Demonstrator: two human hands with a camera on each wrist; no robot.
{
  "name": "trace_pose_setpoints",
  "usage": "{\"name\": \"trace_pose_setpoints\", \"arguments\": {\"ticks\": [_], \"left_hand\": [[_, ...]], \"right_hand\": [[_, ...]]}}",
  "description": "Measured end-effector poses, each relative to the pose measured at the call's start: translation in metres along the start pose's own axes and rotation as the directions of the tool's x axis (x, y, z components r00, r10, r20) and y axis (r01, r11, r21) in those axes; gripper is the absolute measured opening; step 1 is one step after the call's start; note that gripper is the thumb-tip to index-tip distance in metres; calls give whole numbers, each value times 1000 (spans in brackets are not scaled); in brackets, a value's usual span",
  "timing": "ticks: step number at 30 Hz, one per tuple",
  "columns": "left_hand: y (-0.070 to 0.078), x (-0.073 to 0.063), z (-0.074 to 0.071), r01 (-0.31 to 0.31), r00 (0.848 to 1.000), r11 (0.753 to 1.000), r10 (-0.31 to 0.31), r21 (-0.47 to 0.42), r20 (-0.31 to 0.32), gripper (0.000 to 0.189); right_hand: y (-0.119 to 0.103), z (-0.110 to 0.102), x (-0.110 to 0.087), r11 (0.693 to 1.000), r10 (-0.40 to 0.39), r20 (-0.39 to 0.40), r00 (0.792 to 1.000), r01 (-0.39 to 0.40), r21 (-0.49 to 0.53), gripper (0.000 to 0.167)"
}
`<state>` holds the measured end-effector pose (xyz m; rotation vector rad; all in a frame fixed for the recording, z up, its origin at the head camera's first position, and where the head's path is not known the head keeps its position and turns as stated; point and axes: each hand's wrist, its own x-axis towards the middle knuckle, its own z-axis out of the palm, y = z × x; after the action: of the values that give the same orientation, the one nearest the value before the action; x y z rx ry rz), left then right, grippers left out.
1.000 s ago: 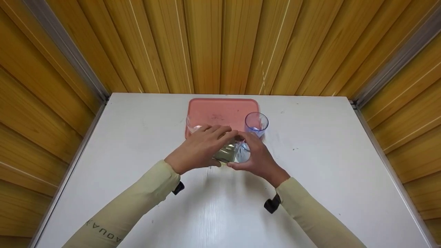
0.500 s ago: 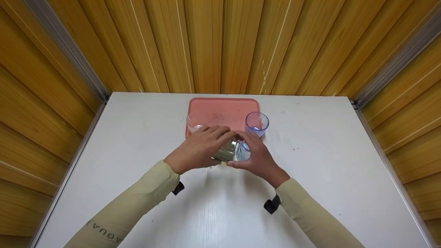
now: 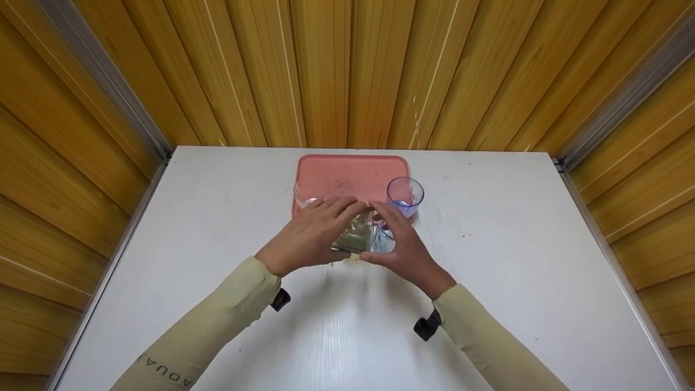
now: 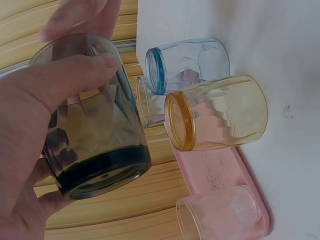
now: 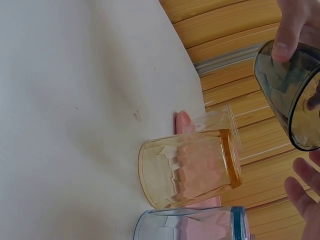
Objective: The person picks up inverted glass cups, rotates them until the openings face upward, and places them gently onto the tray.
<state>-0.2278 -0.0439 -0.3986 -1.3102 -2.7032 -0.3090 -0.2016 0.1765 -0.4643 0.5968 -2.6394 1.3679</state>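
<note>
My left hand (image 3: 312,231) grips a dark smoky tumbler (image 4: 95,125), thumb along its faceted side. The tumbler lies tilted sideways above the table, its mouth facing my right hand (image 3: 404,241). That hand is curved at the mouth end; in the right wrist view its loosely bent fingers (image 5: 302,192) show apart from the rim. A yellow tumbler (image 4: 225,115) stands base up under my hands, mostly hidden in the head view. Beside it on the right, a light blue tumbler (image 4: 200,60) is also base up.
Behind the hands lies a pink tray (image 3: 350,174) on the white table (image 3: 488,228). An upright blue-violet glass (image 3: 404,193) is at its front right corner, a clear glass (image 4: 215,215) at its front left. Wood-panelled walls (image 3: 347,70) enclose the back and sides.
The smoky tumbler has shifted slightly left and tilted a little in my left hand. The fingers of my right hand have moved slightly up and forward. The other glasses stay put.
</note>
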Motion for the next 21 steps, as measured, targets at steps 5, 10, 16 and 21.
{"name": "trace_pose_setpoints", "arguments": {"ticks": [5,10,16,21], "left_hand": [[-3,-2,2,18,999,1000,-18,-4,-37,98],[-3,-2,2,26,999,999,-27,-28,-34,98],[-4,-2,3,34,998,998,-36,-62,-41,98],[-6,-2,5,36,997,996,-41,-85,-62,97]], "right_hand": [[-2,-1,0,999,-22,-36,999,23,27,92],[-6,-2,1,999,-26,-49,998,27,19,89],[-9,-2,2,998,-53,-65,996,54,14,87],[-9,-1,3,998,-54,-71,996,56,22,86]]}}
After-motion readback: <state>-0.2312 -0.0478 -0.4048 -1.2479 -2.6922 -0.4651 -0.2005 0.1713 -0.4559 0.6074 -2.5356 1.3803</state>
